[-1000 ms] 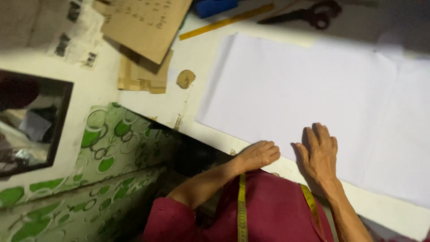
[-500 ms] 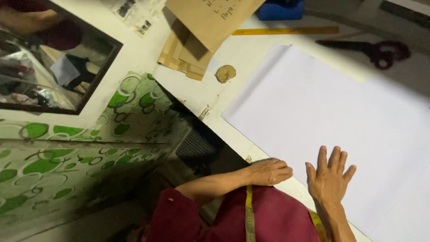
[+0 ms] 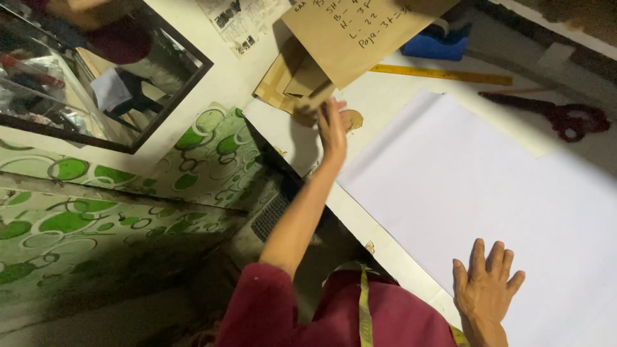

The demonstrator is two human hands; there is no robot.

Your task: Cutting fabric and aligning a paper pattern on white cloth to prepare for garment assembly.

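The stack of brown card pieces (image 3: 289,80) at the tabletop's far left edge now has the left hand (image 3: 332,125) on it, fingers together, having left the white sheet (image 3: 488,186), which the spread right hand (image 3: 486,289) keeps pressing flat

A large sheet of paper (image 3: 488,193) is lying flat on the counter (image 3: 385,103), taking up most of its right part. The right hand (image 3: 485,292) is resting spread on the sheet's near edge. The left hand (image 3: 331,125) is reaching to the sheet's far left corner, touching a stack of cardboard pieces (image 3: 334,45) lying at the counter's far left. A small round disc (image 3: 352,119) is sitting just beside that hand. A ruler (image 3: 440,74) is lying behind the sheet, with scissors (image 3: 559,115) to its right, near the sheet's far right edge. A mirror (image 3: 83,71) is leaning well left of the counter. A tape measure (image 3: 364,308) is hanging down the person's front.
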